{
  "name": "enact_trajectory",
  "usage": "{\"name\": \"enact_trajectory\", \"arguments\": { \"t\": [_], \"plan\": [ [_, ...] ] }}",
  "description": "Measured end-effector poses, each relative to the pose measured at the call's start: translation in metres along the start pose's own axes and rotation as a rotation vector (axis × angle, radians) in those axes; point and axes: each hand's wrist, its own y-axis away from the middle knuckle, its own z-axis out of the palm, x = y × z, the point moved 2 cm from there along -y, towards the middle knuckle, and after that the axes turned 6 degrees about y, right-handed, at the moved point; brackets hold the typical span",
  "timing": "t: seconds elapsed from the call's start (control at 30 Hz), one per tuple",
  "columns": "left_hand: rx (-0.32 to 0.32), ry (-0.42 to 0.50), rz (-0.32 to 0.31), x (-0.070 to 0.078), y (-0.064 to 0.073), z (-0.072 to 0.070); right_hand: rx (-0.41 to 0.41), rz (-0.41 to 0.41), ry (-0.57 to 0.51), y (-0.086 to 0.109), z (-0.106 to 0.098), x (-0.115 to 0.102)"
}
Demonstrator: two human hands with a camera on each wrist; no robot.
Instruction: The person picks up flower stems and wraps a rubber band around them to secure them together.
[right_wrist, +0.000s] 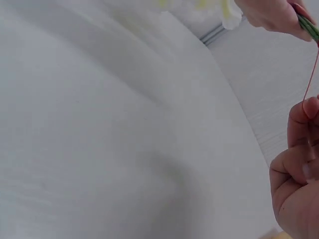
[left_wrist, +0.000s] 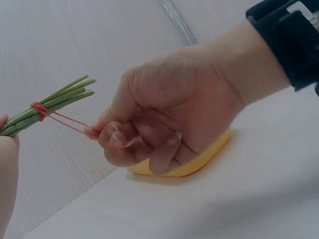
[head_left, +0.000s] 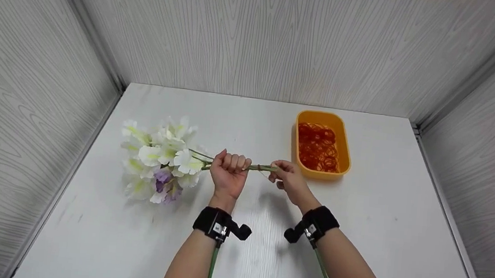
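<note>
My left hand [head_left: 230, 175] grips a bundle of green flower stems [head_left: 207, 163]. White and purple artificial flowers [head_left: 156, 160] fan out to its left. A red rubber band [left_wrist: 39, 110] is wound round the stems near their cut ends, right of the left fist. One loop of it is stretched away from the stems, pinched in the fingertips of my right hand [head_left: 291, 181]. In the left wrist view, the right hand [left_wrist: 164, 109] pulls that loop taut, its other fingers curled. The right wrist view shows the band as a thin line from stems to fingers.
An orange plastic box [head_left: 345, 158] with many red rubber bands [head_left: 316, 147] in it stands just beyond the right hand. The white table [head_left: 382, 240] is bounded by grey wood-grain panels [head_left: 256, 36] at the back and both sides.
</note>
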Motion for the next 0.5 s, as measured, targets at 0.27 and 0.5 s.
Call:
{"name": "enact_trajectory", "arguments": {
  "t": [0.27, 0.5],
  "plan": [
    [-0.053, -0.289, -0.062, -0.004, 0.004, -0.011, -0.042, -0.124, 0.475, -0.002, -0.018, -0.025],
    [-0.042, -0.398, -0.043, -0.009, 0.007, -0.019, -0.023, -0.218, 0.718, 0.004, -0.004, -0.038]
  ]
}}
